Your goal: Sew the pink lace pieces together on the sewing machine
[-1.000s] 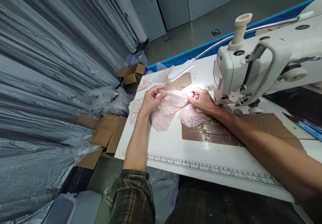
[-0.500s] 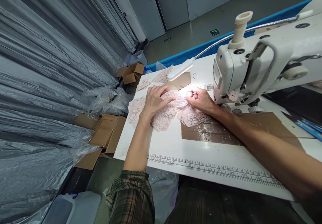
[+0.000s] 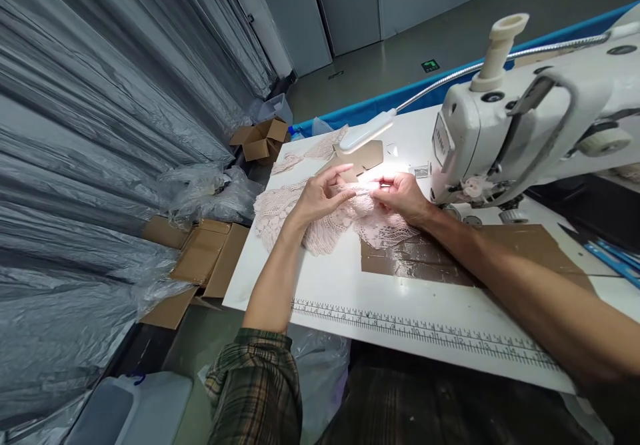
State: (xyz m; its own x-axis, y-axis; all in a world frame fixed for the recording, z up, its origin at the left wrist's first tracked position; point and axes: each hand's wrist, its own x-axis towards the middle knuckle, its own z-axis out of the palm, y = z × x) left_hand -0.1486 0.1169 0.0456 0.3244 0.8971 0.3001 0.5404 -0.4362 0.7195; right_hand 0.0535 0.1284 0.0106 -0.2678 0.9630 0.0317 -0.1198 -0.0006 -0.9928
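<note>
Pinching the thin, pale pink lace cloth (image 3: 324, 237)

In the head view, pinching its top edge with the bare right hand (image 3: 404, 198). With the bare left hand (image 3: 318, 199), touching the cloth, thumb and pointing finger apart; cannot tell if gripping. Spread on the flat white counter (image 3: 327, 279), partly over a shiny brown sheet (image 3: 400, 263), left of the big white sewing machine (image 3: 465, 131). Lit by a slim white lamp (image 3: 367, 133).

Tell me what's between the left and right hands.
Pale pink lace, lit by the lamp, spans between the left hand and right hand; head view shows it.
</note>
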